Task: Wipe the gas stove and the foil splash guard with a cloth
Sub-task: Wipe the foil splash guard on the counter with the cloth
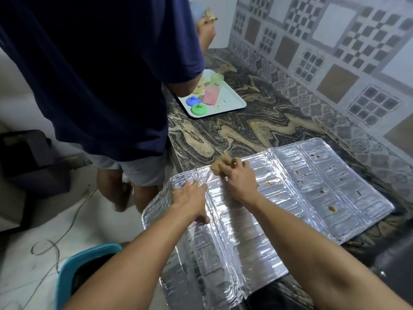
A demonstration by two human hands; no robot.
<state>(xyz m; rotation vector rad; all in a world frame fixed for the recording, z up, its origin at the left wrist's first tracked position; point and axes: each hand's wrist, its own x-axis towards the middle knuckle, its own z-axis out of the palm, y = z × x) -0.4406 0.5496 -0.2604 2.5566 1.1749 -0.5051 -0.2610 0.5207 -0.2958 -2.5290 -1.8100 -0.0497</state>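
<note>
The silver foil splash guard (290, 198) lies unfolded flat on the marbled counter, its left part hanging over the counter edge. Brown food spots dot its right panels. My right hand (239, 180) is closed on a tan cloth (220, 163) and presses it against the guard's far edge near a fold. My left hand (190, 198) lies flat with spread fingers on the left panel, holding the foil down. A dark corner at the lower right (397, 262) may be the gas stove; I cannot tell.
Another person in a dark blue shirt (89, 74) stands close on the left at the counter. A white tray (232, 101) with coloured cups and lids sits further along the counter. A blue-rimmed bin (67, 271) stands on the floor below. A patterned tile wall (335, 52) runs on the right.
</note>
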